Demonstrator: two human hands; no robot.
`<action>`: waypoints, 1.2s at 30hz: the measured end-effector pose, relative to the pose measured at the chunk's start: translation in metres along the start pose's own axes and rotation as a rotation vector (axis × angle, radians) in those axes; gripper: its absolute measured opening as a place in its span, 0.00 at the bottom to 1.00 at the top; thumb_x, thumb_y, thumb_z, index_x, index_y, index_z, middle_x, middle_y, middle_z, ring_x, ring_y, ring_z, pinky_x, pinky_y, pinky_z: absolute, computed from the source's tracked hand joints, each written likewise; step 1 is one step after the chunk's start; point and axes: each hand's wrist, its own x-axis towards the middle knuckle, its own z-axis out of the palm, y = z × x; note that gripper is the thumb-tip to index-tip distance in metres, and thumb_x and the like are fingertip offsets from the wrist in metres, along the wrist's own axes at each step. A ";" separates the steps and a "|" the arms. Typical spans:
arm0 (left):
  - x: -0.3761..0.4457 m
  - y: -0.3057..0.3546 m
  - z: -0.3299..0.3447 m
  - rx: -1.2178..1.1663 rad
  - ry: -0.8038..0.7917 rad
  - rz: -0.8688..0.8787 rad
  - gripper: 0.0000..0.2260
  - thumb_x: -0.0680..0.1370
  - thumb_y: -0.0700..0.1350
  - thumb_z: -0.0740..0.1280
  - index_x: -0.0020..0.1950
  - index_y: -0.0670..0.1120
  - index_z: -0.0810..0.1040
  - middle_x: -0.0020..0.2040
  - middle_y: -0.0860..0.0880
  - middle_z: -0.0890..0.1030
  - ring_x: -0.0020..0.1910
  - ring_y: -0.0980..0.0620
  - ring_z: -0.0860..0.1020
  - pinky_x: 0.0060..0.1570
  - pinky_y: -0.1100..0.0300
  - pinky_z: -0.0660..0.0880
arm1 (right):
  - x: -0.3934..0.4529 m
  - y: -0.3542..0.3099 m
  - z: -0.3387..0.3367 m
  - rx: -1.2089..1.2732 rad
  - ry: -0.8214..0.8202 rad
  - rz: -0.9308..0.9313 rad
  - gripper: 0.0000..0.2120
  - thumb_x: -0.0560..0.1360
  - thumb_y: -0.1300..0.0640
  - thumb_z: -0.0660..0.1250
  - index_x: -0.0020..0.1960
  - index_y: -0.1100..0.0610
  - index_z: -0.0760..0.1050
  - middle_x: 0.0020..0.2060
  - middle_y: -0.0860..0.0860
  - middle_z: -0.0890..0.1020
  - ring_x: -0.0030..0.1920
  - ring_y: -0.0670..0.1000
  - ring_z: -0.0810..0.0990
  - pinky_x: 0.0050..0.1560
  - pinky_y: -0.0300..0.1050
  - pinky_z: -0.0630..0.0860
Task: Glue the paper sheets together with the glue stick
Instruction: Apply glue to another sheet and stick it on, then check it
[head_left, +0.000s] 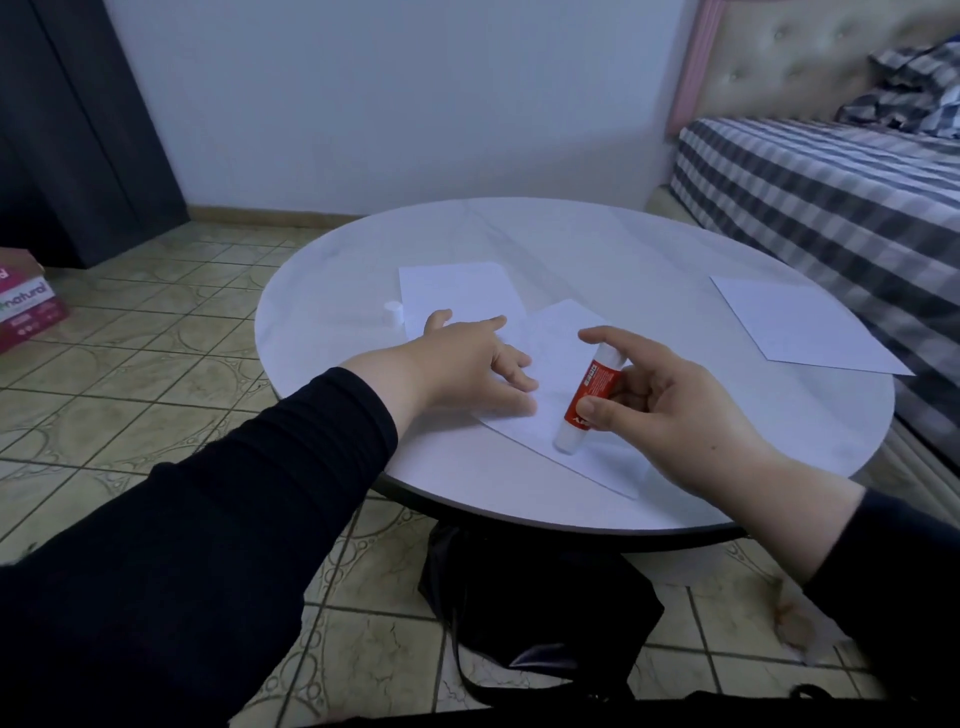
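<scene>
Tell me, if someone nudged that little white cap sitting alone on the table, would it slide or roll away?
The white cap stands upright on its end beside the far paper sheet, so a gentle push would probably slide it on the smooth round table. It looks small and light, so it might tip. On its side, its round shape would likely roll.

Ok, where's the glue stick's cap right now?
In the head view, the cap stands on the table, left of the far paper sheet, beyond the left hand.
</scene>
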 end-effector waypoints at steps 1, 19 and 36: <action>0.000 0.003 0.000 0.046 0.002 0.003 0.16 0.70 0.65 0.69 0.56 0.64 0.81 0.69 0.66 0.71 0.77 0.62 0.49 0.72 0.45 0.35 | -0.001 0.000 0.000 -0.032 -0.012 -0.009 0.26 0.72 0.63 0.73 0.62 0.39 0.73 0.37 0.49 0.83 0.45 0.54 0.83 0.57 0.58 0.77; -0.001 0.023 -0.003 0.263 -0.039 -0.059 0.27 0.68 0.71 0.66 0.61 0.60 0.79 0.70 0.64 0.70 0.78 0.58 0.48 0.69 0.37 0.30 | -0.017 -0.001 -0.031 0.058 -0.021 0.070 0.26 0.71 0.67 0.72 0.63 0.46 0.75 0.42 0.60 0.84 0.45 0.60 0.84 0.58 0.59 0.78; 0.001 0.033 -0.002 0.301 -0.033 -0.082 0.28 0.65 0.73 0.66 0.55 0.57 0.81 0.66 0.62 0.75 0.78 0.57 0.49 0.67 0.34 0.29 | -0.025 0.002 -0.041 -0.020 -0.050 0.048 0.26 0.72 0.66 0.73 0.62 0.42 0.75 0.42 0.59 0.84 0.46 0.59 0.84 0.58 0.57 0.78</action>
